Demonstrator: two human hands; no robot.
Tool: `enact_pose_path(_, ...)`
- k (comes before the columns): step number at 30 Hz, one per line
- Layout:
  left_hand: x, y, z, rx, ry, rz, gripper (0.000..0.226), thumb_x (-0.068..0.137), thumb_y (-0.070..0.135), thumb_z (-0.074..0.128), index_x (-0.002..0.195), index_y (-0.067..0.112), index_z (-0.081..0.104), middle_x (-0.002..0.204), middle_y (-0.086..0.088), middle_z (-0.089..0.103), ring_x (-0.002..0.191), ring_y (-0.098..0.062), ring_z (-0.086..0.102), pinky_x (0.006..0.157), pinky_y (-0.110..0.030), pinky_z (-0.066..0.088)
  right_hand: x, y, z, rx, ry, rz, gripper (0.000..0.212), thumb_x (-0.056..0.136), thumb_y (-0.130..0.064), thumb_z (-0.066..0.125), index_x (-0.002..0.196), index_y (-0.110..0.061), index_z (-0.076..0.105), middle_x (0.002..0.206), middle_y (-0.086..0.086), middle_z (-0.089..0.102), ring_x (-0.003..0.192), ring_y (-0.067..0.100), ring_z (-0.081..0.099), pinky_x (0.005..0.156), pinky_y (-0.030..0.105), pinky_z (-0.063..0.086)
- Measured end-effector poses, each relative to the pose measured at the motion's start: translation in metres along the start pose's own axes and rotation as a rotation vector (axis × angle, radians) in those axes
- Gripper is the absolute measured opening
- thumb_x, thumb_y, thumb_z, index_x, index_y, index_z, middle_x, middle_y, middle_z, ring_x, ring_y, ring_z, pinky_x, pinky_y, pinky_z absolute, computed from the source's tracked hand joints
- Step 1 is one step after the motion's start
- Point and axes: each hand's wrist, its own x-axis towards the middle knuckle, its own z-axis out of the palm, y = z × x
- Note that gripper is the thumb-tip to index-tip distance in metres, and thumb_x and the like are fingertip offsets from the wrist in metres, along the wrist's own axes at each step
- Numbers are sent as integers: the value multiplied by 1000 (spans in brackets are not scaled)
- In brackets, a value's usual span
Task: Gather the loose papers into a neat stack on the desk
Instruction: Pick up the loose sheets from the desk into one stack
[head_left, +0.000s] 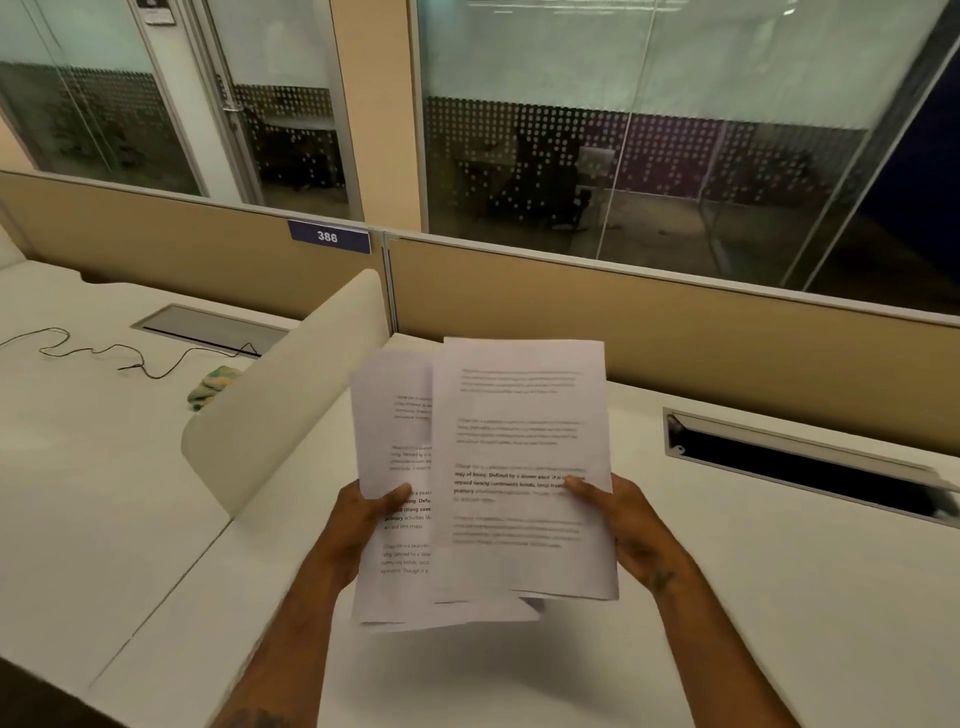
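- Fingers hidden behind the papers (519, 467); only both thumbs press the front.
- Printed text too blurred to read.
- Left hand (363, 512) and right hand (623, 519) pinch the uneven sheets, raised above the desk (753, 597).

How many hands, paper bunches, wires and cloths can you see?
hands: 2 (left hand, right hand)
paper bunches: 2 (left bunch, right bunch)
wires: 1 (black wire)
cloths: 1 (green cloth)
Total: 6
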Motion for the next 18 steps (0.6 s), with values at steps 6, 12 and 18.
enact_pose_path(6,-12,-15,71,-30,-30,-3,76,69,59,80,121,5,68,110,-24,76,100,-48,72,85,-60,59,-8,25,-29,21,3,-3,48,86,-10,72,131,-13,55,123,12,71,108,32,70,96,53,54)
enact_pose_path(12,-24,-36,140,-4,-109,-107,46,95,47,55,125,15,68,116,-13,77,105,-38,74,91,-56,58,-30,29,-75,-112,9,-38,62,79,-10,80,132,-24,50,124,2,70,109,24,70,92,48,58)
enact_pose_path(18,-32,-64,192,124,-101,-111,43,84,39,73,115,9,73,106,-14,80,94,-34,78,87,-56,60,-45,30,-129,-154,87,-5,38,85,-21,75,121,-19,63,117,3,74,100,22,74,90,42,60)
